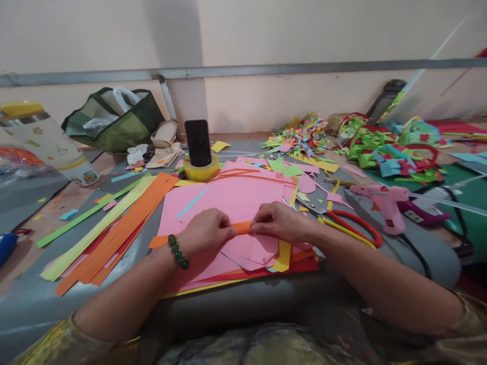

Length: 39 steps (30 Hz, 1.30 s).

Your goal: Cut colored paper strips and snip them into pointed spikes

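Observation:
An orange paper strip (242,228) is stretched between my two hands, low over a stack of pink paper sheets (190,203). My left hand (208,229), with a green bead bracelet at the wrist, pinches the strip, and its other end sticks out left past the wrist. My right hand (277,221) pinches it a short way to the right. Beside my right hand lie scissors (353,228) with red and yellow handles. Long orange strips (125,230) and pale yellow strips (101,228) lie to the left of the stack.
A phone (198,143) stands in a yellow tape roll (201,170) behind the stack. On the right are a pink glue gun (388,203) and heaps of cut paper (395,147). A tumbler (57,147) and green bag (117,121) stand at the left.

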Motion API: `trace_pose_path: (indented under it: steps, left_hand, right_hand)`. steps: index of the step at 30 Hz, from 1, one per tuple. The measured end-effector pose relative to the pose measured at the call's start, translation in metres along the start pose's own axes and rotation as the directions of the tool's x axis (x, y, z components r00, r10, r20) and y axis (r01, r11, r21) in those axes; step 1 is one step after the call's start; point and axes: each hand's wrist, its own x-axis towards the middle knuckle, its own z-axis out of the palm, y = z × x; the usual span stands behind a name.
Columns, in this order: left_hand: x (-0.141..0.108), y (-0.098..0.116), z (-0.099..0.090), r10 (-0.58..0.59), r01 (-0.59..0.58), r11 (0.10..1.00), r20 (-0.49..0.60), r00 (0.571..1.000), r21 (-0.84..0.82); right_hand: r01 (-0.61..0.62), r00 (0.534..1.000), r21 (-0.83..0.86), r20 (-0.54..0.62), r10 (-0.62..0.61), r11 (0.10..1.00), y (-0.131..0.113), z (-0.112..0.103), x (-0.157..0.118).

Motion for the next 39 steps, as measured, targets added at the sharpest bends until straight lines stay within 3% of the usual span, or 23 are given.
trace_pose_path:
  steps: [7, 19, 28, 39]
  left_hand:
    - [0.001, 0.012, -0.009, -0.042, 0.038, 0.998, 0.083, 0.996, 0.054]
    - [0.0, 0.015, -0.012, -0.08, 0.074, 0.994, 0.087, 0.993, 0.077]
    - [-0.015, -0.006, -0.02, -0.101, 0.101, 0.995, 0.123, 0.987, 0.006]
    - [-0.049, -0.049, -0.038, -0.18, 0.182, 0.982, 0.047, 0.983, -0.049]
  right_hand:
    - [-0.039, 0.999, -0.054, -0.032, 0.037, 0.998, 0.015, -0.008, -0.007]
    - [-0.103, 0.99, -0.074, -0.105, 0.095, 0.992, 0.023, -0.013, -0.013]
    - [-0.134, 0.988, -0.07, -0.092, 0.127, 0.989, 0.024, -0.011, -0.01]
    - [-0.13, 0.989, -0.11, -0.079, 0.122, 0.985, 0.025, -0.014, -0.007]
